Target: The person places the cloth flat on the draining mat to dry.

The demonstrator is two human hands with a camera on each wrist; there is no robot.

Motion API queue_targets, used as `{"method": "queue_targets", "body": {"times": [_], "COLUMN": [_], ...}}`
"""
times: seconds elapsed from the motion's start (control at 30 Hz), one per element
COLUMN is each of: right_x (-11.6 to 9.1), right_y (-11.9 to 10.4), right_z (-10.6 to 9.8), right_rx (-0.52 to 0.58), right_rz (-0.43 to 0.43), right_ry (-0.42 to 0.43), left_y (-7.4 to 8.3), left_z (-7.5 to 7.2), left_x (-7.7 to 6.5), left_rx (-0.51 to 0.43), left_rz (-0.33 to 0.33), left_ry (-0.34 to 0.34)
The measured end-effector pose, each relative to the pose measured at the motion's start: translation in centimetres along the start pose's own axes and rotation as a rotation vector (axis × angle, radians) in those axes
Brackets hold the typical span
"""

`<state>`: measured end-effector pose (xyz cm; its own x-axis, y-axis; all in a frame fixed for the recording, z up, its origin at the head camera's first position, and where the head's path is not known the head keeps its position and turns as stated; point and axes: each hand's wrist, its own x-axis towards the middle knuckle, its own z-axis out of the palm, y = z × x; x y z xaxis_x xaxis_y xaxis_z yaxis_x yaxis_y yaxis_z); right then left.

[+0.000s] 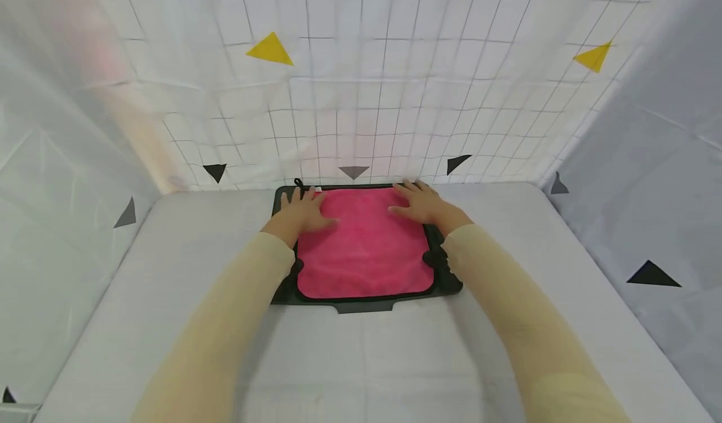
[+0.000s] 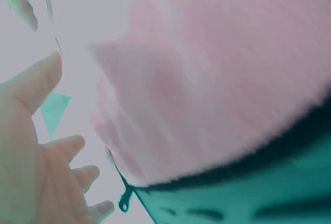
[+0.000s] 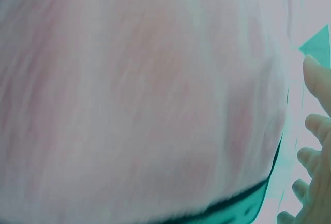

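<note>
A pink cloth with a soft nap lies spread over a flat black board or tray, whose rim shows around it. At the cloth's far left corner is my left hand, its fingers spread and straight. My right hand is at the far right corner, also with fingers spread. Both wrist views show the left palm and the right fingers spread and holding nothing; whether they touch the cloth I cannot tell. Part of the board's sides is hidden under the hands and sleeves.
A small black loop sticks out at the board's far left corner. Dark knobs sit along its sides. Behind the white table hangs a white gridded sheet with yellow and black triangles; plain sheets flank it.
</note>
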<state>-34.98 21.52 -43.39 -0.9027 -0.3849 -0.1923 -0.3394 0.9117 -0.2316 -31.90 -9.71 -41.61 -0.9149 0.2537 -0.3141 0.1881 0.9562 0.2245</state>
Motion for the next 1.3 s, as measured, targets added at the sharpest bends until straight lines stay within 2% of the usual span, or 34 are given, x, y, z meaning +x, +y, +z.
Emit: {"method": "queue_targets", "body": {"times": [0.13,0.33,0.5,0.63,0.77,0.93,1.1,1.3], "right_x": [0.4,0.5,0.1,-0.5,-2.1,-4.9,-7.2,-8.6], "right_y": [-1.3,-1.7,-0.6,0.0,0.2,-0.3,-0.9,-0.6], "right_z": [0.1,0.8,0.9,0.6,-0.3,-0.8,0.7,2.6], "right_rx": [-0.012,-0.038,-0.050,-0.045,-0.045,-0.004,0.029,-0.015], "right_rz": [-0.001,0.055,0.082,0.037,-0.012,-0.075,-0.131,-0.130], "right_ry": [-0.033,-0.137,-0.159,-0.144,-0.117,-0.095,-0.112,-0.083], "left_y": [1.1,0.7,0.1,-0.6,-1.6,-2.2,-2.6,-3.9], "left_z": [0.0,0.6,0.6,0.3,0.0,-0.2,0.6,2.6], "left_x": [0.5,0.6,0.3,-0.2,-1.7,-4.4,-6.4,-6.9], "left_rx": [-0.017,-0.012,0.041,0.025,-0.002,0.060,0.117,0.096], "left_rz": [0.001,-0.085,-0.060,-0.041,-0.002,0.069,0.115,0.144], "left_ry": [-0.008,-0.045,-0.032,-0.033,-0.091,-0.098,-0.079,-0.091]}}
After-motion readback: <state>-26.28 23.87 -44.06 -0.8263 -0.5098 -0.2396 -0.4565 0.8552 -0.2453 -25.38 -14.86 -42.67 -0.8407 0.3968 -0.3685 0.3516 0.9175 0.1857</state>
